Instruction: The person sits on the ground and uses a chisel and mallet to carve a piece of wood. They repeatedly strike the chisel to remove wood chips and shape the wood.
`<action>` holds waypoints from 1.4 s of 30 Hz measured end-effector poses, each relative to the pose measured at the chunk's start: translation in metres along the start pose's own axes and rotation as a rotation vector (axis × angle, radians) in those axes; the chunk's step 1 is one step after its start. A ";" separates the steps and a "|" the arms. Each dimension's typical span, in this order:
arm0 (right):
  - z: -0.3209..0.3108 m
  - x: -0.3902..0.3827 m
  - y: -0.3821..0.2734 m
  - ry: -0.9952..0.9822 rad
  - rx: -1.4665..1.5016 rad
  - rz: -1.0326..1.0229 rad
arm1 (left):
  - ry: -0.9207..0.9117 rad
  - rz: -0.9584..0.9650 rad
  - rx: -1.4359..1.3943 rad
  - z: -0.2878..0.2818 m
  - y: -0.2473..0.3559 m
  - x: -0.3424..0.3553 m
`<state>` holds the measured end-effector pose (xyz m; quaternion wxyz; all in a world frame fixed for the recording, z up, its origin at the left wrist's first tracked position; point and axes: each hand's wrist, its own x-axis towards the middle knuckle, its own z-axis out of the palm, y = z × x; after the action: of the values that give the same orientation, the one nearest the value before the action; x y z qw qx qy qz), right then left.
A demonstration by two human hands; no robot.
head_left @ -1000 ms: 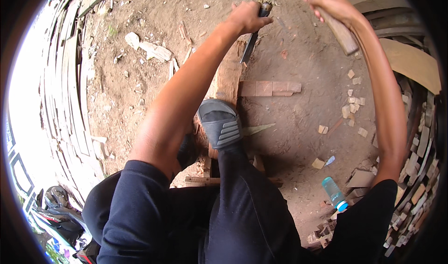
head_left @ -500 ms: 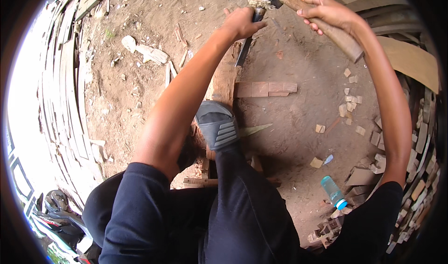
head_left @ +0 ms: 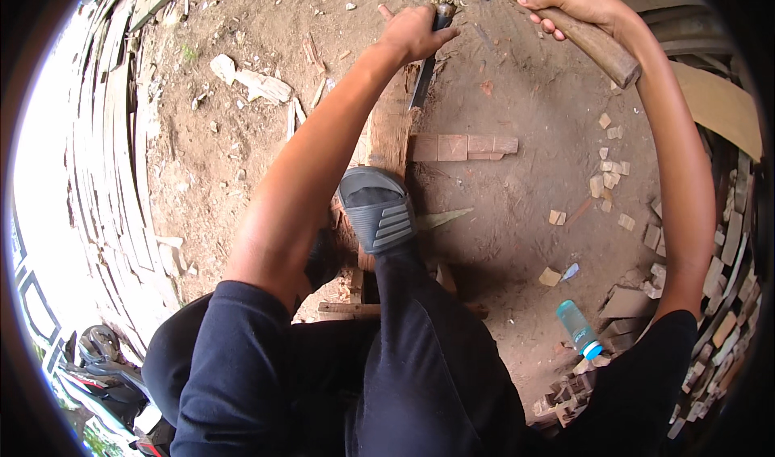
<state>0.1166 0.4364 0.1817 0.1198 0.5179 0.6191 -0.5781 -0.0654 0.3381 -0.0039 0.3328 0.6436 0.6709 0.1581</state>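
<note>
Hands (head_left: 413,34) gripping chisel (head_left: 424,79), hammer (head_left: 593,44), hammer now angled flatter

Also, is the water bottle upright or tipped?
Tipped: the bottle appears to lie on its side on the ground, its long flank showing and its blue cap toward the lower right.
</note>
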 end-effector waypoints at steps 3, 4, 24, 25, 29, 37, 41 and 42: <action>-0.004 0.010 0.010 0.150 0.098 -0.167 | 0.018 -0.019 -0.042 0.001 0.003 -0.002; -0.003 0.013 0.013 0.212 0.140 -0.220 | 0.010 -0.018 -0.040 0.001 0.004 -0.003; 0.046 -0.018 -0.005 -0.094 -0.340 0.018 | -0.130 0.115 0.345 0.024 0.008 -0.031; 0.049 -0.017 0.004 -0.051 -0.311 -0.020 | -0.101 0.145 0.357 0.020 0.009 -0.031; 0.044 -0.026 0.020 0.086 0.026 -0.149 | -0.047 0.126 0.298 0.009 0.011 -0.031; 0.022 -0.049 0.045 0.263 0.126 -0.162 | -0.002 0.243 0.114 -0.006 0.037 -0.047; 0.020 -0.072 0.040 0.284 0.212 -0.251 | -0.089 0.279 0.061 -0.019 0.033 -0.054; 0.019 -0.078 0.038 0.284 0.252 -0.281 | -0.050 0.306 0.021 -0.014 0.031 -0.053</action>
<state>0.1717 0.3732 0.2116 -0.1156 0.5138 0.6186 -0.5831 -0.0541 0.2937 0.0390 0.3148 0.7453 0.5583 0.1839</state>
